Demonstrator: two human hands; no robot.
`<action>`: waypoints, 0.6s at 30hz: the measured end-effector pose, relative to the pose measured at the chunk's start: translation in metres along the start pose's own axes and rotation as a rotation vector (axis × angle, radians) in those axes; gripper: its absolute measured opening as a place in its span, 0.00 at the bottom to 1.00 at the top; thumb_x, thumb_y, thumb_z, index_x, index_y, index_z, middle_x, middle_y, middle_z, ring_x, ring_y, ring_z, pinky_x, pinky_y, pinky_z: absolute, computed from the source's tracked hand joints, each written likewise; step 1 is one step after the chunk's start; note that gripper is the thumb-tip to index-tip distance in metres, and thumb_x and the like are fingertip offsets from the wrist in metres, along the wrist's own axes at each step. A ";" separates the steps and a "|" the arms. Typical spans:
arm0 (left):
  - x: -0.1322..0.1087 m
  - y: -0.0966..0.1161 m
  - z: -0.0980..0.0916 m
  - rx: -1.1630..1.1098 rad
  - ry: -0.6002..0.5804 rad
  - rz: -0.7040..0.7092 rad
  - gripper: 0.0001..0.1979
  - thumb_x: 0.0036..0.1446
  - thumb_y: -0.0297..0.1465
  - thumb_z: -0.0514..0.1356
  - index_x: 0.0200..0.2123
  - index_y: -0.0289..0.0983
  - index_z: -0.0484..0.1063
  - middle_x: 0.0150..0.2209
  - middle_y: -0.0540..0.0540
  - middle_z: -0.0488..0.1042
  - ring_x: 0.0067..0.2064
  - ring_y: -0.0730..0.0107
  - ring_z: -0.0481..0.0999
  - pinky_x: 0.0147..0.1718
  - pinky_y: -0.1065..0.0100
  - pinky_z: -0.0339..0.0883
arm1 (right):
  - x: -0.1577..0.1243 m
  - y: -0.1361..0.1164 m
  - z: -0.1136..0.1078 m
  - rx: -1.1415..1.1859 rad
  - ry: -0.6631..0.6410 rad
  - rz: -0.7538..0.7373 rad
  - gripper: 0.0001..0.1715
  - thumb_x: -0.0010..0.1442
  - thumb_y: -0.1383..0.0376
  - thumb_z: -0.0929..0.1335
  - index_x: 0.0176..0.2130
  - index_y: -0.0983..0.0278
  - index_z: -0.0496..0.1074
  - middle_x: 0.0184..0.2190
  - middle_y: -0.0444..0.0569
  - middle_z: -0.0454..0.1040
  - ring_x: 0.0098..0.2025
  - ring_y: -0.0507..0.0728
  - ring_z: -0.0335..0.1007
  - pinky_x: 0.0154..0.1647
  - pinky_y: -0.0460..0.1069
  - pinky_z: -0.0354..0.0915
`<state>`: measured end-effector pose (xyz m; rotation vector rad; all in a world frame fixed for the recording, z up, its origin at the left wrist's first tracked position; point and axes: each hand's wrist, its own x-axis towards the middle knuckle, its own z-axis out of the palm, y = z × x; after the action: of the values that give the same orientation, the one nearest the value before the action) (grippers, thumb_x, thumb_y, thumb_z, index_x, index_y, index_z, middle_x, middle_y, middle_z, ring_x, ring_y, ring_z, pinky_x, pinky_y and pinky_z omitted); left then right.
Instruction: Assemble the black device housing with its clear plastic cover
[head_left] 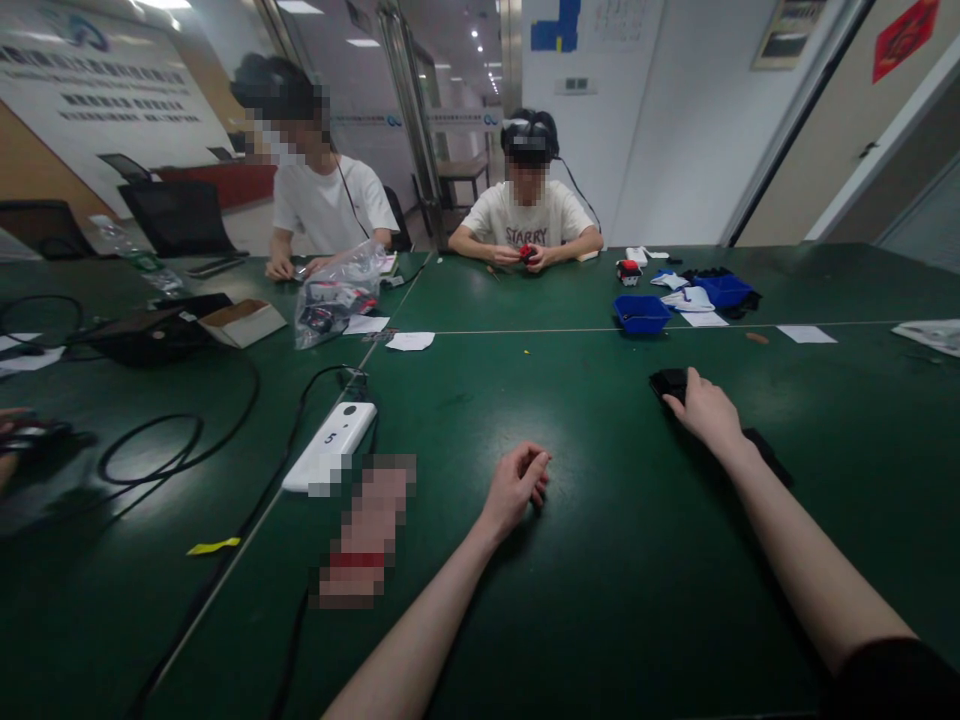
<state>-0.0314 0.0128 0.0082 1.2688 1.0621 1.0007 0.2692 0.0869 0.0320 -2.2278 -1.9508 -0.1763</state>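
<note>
Over the green table (592, 560), near the middle, my left hand (517, 483) is loosely curled, thumb close to the fingers, with no object showing in it. Farther out to the right, my right hand (705, 405) grips a small dark, flat object (669, 383); its kind is unclear, and the hand covers part of it. A second black, elongated object (769, 457) lies beside my right wrist, partly hidden by the forearm.
Left of my hands are a white power bank-like device (330, 447), a blurred-out pinkish object (367, 530) and black cables (259, 520). A blue tray (642, 314) stands beyond my right hand. Two people sit opposite; a clear plastic bag (341, 295) lies before one.
</note>
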 end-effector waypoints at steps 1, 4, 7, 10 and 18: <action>0.000 0.000 0.000 -0.001 -0.001 -0.003 0.17 0.53 0.44 0.55 0.32 0.33 0.65 0.22 0.53 0.64 0.20 0.79 0.65 0.15 0.78 0.60 | 0.002 -0.002 0.001 0.014 -0.025 0.028 0.37 0.58 0.56 0.60 0.59 0.75 0.49 0.40 0.65 0.71 0.41 0.66 0.70 0.37 0.56 0.67; 0.000 -0.001 0.000 0.002 -0.006 -0.010 0.17 0.53 0.44 0.54 0.32 0.33 0.65 0.21 0.53 0.64 0.18 0.81 0.64 0.15 0.78 0.60 | 0.002 -0.005 0.002 0.061 -0.030 0.078 0.37 0.59 0.57 0.59 0.60 0.76 0.47 0.39 0.66 0.71 0.37 0.65 0.71 0.32 0.56 0.68; 0.000 -0.001 0.000 0.016 -0.009 -0.009 0.16 0.53 0.43 0.54 0.32 0.33 0.65 0.21 0.53 0.64 0.17 0.81 0.64 0.15 0.78 0.59 | -0.001 -0.004 0.003 0.137 0.051 0.076 0.38 0.58 0.55 0.59 0.61 0.73 0.46 0.45 0.68 0.67 0.40 0.67 0.69 0.34 0.57 0.68; 0.000 -0.001 0.000 0.026 -0.009 -0.014 0.16 0.54 0.42 0.54 0.32 0.34 0.65 0.20 0.54 0.64 0.16 0.81 0.64 0.15 0.78 0.59 | -0.006 -0.003 0.003 0.224 0.117 0.083 0.40 0.57 0.54 0.60 0.61 0.71 0.46 0.51 0.68 0.64 0.43 0.68 0.68 0.39 0.60 0.67; 0.001 -0.002 0.000 0.028 0.037 -0.010 0.14 0.54 0.40 0.54 0.33 0.33 0.66 0.22 0.53 0.65 0.18 0.81 0.65 0.14 0.78 0.61 | -0.046 -0.054 -0.005 0.633 -0.063 -0.004 0.35 0.56 0.54 0.62 0.58 0.66 0.56 0.48 0.58 0.70 0.48 0.62 0.67 0.49 0.56 0.63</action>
<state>-0.0312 0.0135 0.0059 1.2711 1.1134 1.0078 0.2101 0.0475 0.0306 -1.8195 -1.7150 0.4540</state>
